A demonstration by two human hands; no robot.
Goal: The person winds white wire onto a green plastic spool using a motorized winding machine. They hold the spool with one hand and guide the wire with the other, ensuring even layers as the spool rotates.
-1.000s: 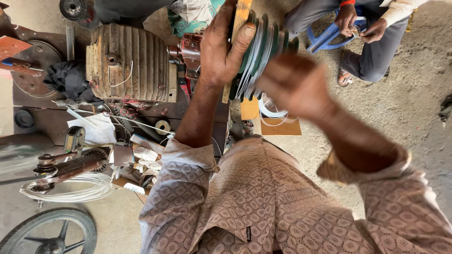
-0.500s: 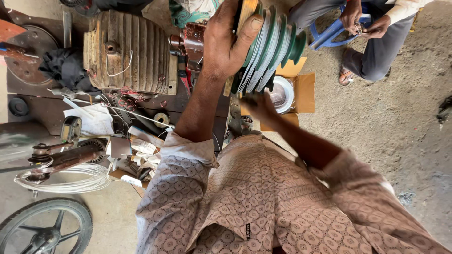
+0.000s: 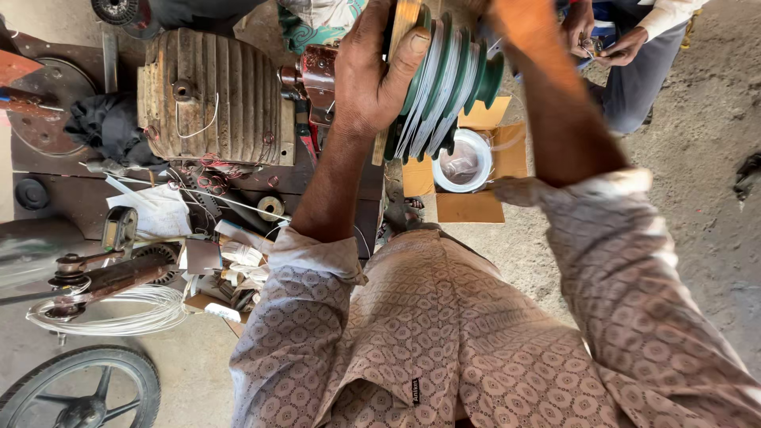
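My left hand (image 3: 372, 75) is shut on a green stepped winding former (image 3: 448, 79), whose grooves carry coils of white wire. Its thumb lies across the front of the former, against a wooden piece (image 3: 400, 32). My right forearm rises past the right side of the former, and my right hand (image 3: 519, 14) is mostly cut off by the top edge, so its grip is unclear.
A ribbed, rusty motor body (image 3: 210, 99) lies to the left. Below the former is a cardboard box (image 3: 468, 202) with a white wire reel (image 3: 464, 162). Loose wire coils (image 3: 119, 313), tools and a wheel (image 3: 79, 388) lie lower left. Another person's hands (image 3: 602, 40) work at top right.
My right hand has gone from in front of the former, down below it, then up past its right side to the top edge. My left hand has kept its hold.
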